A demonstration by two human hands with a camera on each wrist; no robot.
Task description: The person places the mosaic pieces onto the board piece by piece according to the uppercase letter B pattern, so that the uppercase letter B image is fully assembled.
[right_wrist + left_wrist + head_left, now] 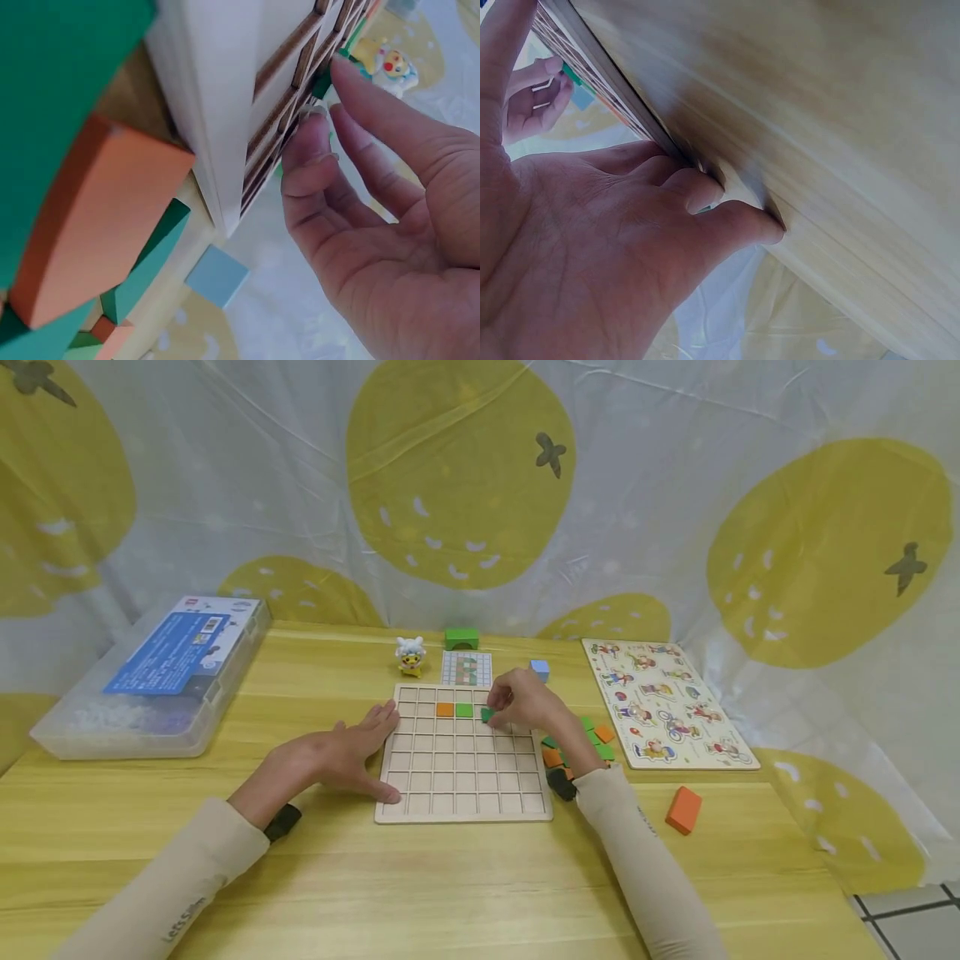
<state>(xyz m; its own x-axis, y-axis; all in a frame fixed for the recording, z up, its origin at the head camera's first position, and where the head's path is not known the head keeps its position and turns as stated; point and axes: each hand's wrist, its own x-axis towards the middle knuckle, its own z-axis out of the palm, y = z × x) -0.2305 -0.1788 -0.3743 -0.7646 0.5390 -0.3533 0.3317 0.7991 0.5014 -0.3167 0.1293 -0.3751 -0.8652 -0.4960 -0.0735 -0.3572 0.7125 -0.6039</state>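
Observation:
A wooden grid board (442, 781) lies flat on the table. My right hand (525, 700) is over its upper right part and pinches a dark green square tile (487, 715) between thumb and fingertips, right at a cell of the grid. In the same row, just left of that tile, sit a light green tile (464, 710) and an orange tile (445, 709). My left hand (348, 760) has its fingers spread along the board's left edge, thumb near the lower corner. The left wrist view shows its fingertips (765, 229) close against the board's side and the tabletop.
Loose green and orange tiles (604, 734) lie right of the board, partly behind my right wrist. Behind the board are a pattern card (467, 668), a figurine (410, 657), a green block (461, 638) and a blue block (539, 670). A picture puzzle (660, 693), orange block (684, 811) and plastic case (157, 677) flank it.

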